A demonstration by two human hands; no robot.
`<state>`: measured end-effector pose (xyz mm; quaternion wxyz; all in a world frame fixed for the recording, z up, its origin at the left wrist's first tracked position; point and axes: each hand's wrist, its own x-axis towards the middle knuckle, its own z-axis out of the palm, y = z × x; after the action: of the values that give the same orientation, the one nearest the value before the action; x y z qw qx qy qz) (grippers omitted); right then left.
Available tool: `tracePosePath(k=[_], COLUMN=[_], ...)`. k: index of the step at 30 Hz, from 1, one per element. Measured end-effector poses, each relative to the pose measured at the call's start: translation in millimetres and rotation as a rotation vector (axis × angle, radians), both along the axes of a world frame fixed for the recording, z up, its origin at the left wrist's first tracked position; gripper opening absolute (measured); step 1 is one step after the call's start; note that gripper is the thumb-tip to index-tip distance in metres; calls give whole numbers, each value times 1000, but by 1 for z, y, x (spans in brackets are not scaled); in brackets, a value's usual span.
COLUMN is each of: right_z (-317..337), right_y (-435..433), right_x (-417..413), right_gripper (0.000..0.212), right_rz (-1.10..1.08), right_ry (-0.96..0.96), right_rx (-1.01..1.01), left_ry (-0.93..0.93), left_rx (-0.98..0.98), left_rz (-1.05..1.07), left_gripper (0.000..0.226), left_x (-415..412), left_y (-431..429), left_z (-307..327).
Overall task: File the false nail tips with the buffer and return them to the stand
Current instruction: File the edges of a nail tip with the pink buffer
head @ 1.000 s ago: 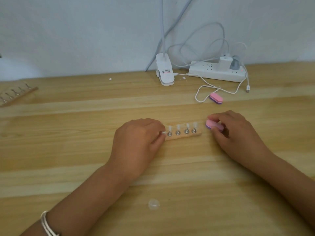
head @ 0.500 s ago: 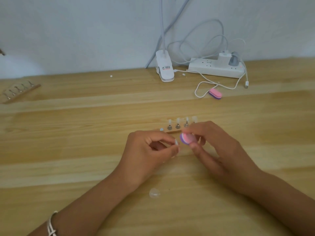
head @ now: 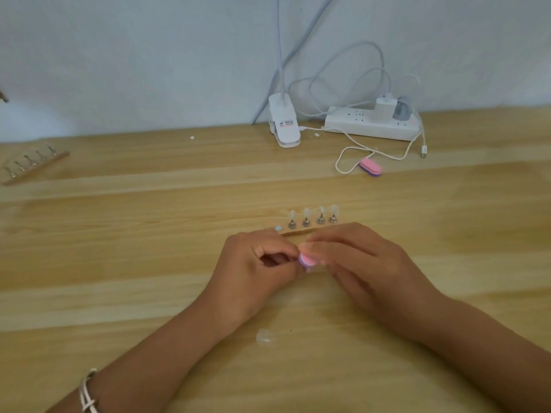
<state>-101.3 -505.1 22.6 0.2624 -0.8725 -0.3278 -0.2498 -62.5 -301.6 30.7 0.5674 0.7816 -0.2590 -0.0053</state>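
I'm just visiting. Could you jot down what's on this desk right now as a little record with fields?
Left hand: pinches something tiny, apparently a nail tip, mostly hidden
Right hand: holds pink buffer
Stand: four tips upright, leftmost spot bare
Loose tip: on table, near the wrists
Spare buffer: near the power strip

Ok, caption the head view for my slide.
Right hand holds the pink buffer to a false nail tip pinched by the left hand, near the wooden stand bearing four tips.
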Motion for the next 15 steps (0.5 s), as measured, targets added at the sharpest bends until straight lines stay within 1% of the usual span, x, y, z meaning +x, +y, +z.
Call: tracePosePath(k=[2, 6, 11, 15], right_z=[1, 1, 4, 0], right_y=[-3, 8, 3, 10], right_x=[2, -1, 2, -1], right_gripper=[29, 30, 30, 31], right_rz=[-41, 22, -52, 20], right_ry=[15, 26, 18, -8], right_rx=[12, 12, 0, 0], left_ry=[13, -10, 13, 3], left_rx=[-9, 10, -15, -23], left_rz=[-3, -7, -13, -11], left_gripper=[12, 16, 12, 10], left_x=[0, 1, 1, 1], left_y=[0, 1, 0, 1], left_z=[0, -1, -1, -1])
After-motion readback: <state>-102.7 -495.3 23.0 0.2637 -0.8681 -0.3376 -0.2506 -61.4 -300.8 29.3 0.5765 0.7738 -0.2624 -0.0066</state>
